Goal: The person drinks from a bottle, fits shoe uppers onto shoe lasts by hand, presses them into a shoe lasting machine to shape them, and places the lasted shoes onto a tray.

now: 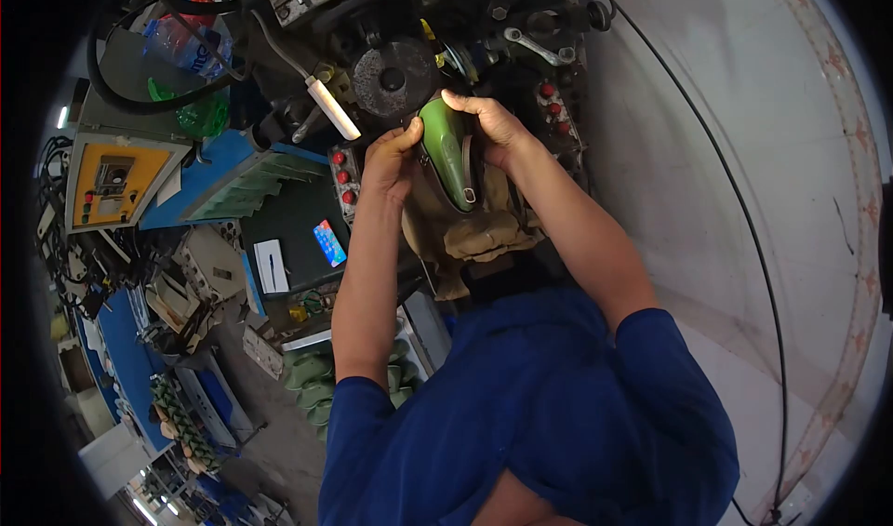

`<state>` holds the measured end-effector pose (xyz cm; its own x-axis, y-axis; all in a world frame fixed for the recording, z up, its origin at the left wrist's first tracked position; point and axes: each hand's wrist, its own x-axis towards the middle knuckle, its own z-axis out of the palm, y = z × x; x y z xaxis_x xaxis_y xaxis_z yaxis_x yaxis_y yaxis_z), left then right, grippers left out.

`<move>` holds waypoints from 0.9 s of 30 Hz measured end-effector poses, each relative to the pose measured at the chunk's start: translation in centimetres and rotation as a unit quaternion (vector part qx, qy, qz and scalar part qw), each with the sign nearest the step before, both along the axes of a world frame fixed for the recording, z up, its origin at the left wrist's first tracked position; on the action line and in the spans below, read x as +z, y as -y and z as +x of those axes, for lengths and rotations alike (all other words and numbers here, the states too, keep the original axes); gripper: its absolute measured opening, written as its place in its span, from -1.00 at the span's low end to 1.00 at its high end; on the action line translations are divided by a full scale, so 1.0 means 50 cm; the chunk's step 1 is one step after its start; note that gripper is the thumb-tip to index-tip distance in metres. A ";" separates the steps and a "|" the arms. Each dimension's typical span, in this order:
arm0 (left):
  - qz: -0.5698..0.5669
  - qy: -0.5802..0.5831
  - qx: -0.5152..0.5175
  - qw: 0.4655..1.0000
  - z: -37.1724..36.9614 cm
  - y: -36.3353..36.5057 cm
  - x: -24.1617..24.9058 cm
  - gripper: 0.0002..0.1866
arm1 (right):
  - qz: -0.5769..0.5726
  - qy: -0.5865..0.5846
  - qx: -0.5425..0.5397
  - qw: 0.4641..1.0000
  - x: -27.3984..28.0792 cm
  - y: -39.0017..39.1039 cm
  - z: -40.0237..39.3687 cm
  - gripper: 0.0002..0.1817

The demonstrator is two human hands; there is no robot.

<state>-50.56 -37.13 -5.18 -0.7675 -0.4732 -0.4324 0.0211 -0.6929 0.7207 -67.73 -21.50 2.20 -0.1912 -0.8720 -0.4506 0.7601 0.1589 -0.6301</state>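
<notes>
A green shoe-shaped piece (446, 150) with a strap and a small buckle is held between both hands, just below a round dark disc (393, 78) on the machine. My left hand (391, 161) grips its left edge near the top, thumb on the green surface. On the other side my right hand (491, 128) holds the upper right edge, with the thumb on top. The buckle end points down toward my body, over a tan cloth (488, 238). Fingers under the piece are partly hidden.
Red buttons flank the machine (340, 174). A lit lamp (332, 107) hangs left of the disc. A phone (329, 243) and a notepad with a pen (271, 266) lie at left. Bottles (191, 47), an orange control panel (116, 182), green pieces (312, 377) and a cable (726, 168) are around.
</notes>
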 end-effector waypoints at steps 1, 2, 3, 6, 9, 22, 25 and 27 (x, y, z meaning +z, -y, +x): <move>0.006 -0.001 0.007 1.000 -0.002 -0.009 0.002 -0.68 | 0.004 -0.006 0.006 1.000 0.003 -0.004 0.002 -0.30; 0.011 -0.001 0.015 1.000 -0.004 -0.020 0.004 -0.67 | 0.004 -0.007 0.005 1.000 -0.001 -0.007 0.007 -0.30; 0.011 -0.003 0.014 1.000 -0.003 -0.035 0.003 -0.67 | 0.010 0.006 -0.005 1.000 -0.016 -0.010 0.013 -0.30; -0.027 -0.049 0.046 0.997 0.011 -0.077 -0.007 -0.65 | -0.029 0.058 -0.022 0.998 -0.063 -0.031 0.029 -0.32; 0.083 0.014 0.058 0.995 0.032 -0.121 -0.041 -0.65 | -0.053 0.102 -0.052 0.992 -0.138 -0.073 0.040 -0.38; 0.020 -0.058 0.131 0.990 -0.005 -0.120 -0.158 -0.76 | -0.036 0.041 -0.151 0.987 -0.270 -0.051 0.015 -0.59; 0.011 -0.038 0.138 0.990 -0.003 -0.123 -0.148 -0.75 | -0.036 0.035 -0.154 0.987 -0.274 -0.046 0.015 -0.59; 0.009 -0.044 0.122 0.992 -0.002 -0.126 -0.141 -0.74 | -0.045 0.039 -0.149 0.987 -0.267 -0.048 0.022 -0.58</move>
<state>-50.67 -30.81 -12.24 -0.6664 -0.6421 -0.3791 0.2507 -0.6718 0.6971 -66.64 -19.12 -11.13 -0.4134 -0.8194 -0.3970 0.8110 -0.1332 -0.5697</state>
